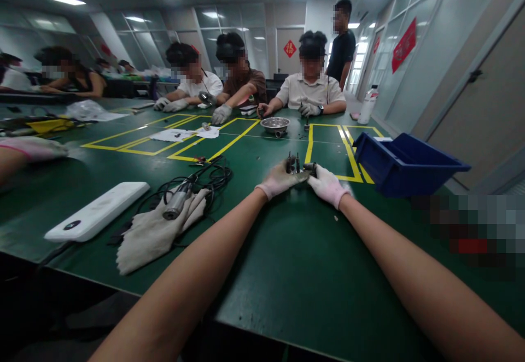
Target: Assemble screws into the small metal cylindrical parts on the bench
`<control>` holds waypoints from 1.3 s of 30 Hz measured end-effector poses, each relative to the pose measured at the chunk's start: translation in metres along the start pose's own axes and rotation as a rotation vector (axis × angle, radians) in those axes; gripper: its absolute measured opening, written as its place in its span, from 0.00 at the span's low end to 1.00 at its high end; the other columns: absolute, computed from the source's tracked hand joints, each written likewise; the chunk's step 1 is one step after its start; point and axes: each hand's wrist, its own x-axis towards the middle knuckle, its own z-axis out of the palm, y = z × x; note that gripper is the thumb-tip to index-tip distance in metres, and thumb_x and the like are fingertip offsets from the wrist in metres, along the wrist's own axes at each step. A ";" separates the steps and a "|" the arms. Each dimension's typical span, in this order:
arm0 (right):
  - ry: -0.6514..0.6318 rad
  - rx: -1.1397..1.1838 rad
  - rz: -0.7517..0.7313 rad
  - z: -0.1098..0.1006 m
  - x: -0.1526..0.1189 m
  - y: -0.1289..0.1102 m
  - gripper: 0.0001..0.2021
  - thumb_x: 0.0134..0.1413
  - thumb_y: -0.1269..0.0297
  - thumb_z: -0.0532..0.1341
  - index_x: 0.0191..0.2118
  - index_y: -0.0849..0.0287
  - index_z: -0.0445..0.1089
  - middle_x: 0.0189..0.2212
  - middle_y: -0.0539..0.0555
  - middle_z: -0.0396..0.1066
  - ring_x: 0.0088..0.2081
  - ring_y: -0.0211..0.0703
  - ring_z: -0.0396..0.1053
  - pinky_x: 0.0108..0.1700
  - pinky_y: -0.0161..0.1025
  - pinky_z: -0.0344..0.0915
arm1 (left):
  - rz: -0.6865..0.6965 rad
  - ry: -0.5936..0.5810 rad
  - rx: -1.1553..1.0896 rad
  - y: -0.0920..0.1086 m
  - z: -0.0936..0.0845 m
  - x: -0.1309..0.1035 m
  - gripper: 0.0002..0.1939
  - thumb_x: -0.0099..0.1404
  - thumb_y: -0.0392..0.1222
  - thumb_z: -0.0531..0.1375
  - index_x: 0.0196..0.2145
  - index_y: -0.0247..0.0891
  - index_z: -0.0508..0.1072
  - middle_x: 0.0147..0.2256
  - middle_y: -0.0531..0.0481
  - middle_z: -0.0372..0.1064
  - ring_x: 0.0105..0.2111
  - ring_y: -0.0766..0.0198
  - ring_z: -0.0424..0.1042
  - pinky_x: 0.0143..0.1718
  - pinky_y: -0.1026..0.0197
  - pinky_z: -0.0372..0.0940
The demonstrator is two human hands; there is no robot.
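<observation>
My left hand (pixel 282 179), in a pale glove with dark-stained fingers, is closed around a small metal part with thin upright pins (pixel 297 163). My right hand (pixel 329 184), also gloved, meets it from the other side. Its thumb and fingertips are pressed together at the part's right edge, and whatever lies between them is too small and dark to make out. Both hands are low over the green table (pixel 283 252). The underside of the part is hidden behind my fingers.
A blue bin (pixel 410 168) stands to the right, and a steel bowl (pixel 274 126) lies ahead. On the left are a corded metal tool (pixel 177 202) on a cloth (pixel 151 236) and a white power strip (pixel 98 209). Gloved co-workers sit opposite; another person's hand (pixel 35 147) reaches in at left.
</observation>
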 end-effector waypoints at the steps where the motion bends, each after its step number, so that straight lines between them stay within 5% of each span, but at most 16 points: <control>1: -0.027 0.030 -0.052 0.001 -0.003 -0.003 0.19 0.56 0.59 0.53 0.53 0.56 0.63 0.47 0.56 0.70 0.49 0.46 0.67 0.50 0.40 0.62 | 0.006 -0.019 -0.076 0.000 -0.001 0.000 0.33 0.49 0.54 0.65 0.50 0.34 0.68 0.43 0.42 0.71 0.39 0.58 0.71 0.40 0.59 0.63; 7: 0.091 0.037 -0.011 0.010 -0.016 -0.009 0.18 0.56 0.55 0.53 0.50 0.56 0.64 0.42 0.56 0.72 0.44 0.45 0.69 0.46 0.40 0.64 | -0.030 -0.032 -0.224 -0.007 -0.015 -0.006 0.17 0.55 0.51 0.61 0.34 0.32 0.74 0.31 0.45 0.74 0.29 0.65 0.70 0.32 0.63 0.63; 19: 0.310 -0.004 0.008 -0.008 -0.028 -0.018 0.18 0.59 0.53 0.50 0.45 0.57 0.69 0.42 0.55 0.72 0.42 0.43 0.69 0.44 0.39 0.64 | 0.090 0.031 -0.217 -0.011 -0.019 -0.014 0.13 0.61 0.50 0.56 0.31 0.36 0.69 0.28 0.49 0.71 0.29 0.65 0.70 0.36 0.61 0.63; 29: 0.204 -0.151 0.025 -0.010 -0.026 -0.015 0.18 0.61 0.53 0.47 0.46 0.55 0.67 0.43 0.56 0.71 0.41 0.47 0.69 0.41 0.40 0.63 | -0.009 -0.100 -0.187 0.001 -0.013 -0.022 0.17 0.56 0.53 0.61 0.32 0.34 0.72 0.26 0.49 0.70 0.24 0.67 0.67 0.28 0.63 0.62; 34: 0.172 -0.235 0.017 -0.008 -0.029 -0.018 0.18 0.61 0.54 0.45 0.47 0.57 0.65 0.44 0.59 0.69 0.39 0.48 0.69 0.39 0.41 0.63 | -0.024 0.017 -0.390 0.008 -0.012 -0.021 0.25 0.57 0.56 0.60 0.45 0.34 0.72 0.35 0.45 0.72 0.29 0.67 0.69 0.30 0.64 0.63; 39: 0.172 -0.238 0.007 -0.004 -0.025 -0.013 0.17 0.61 0.55 0.46 0.45 0.58 0.65 0.41 0.59 0.69 0.40 0.46 0.68 0.42 0.40 0.62 | -0.085 0.016 -0.449 0.011 -0.012 -0.017 0.25 0.54 0.55 0.63 0.42 0.33 0.75 0.39 0.42 0.73 0.35 0.64 0.71 0.33 0.63 0.64</control>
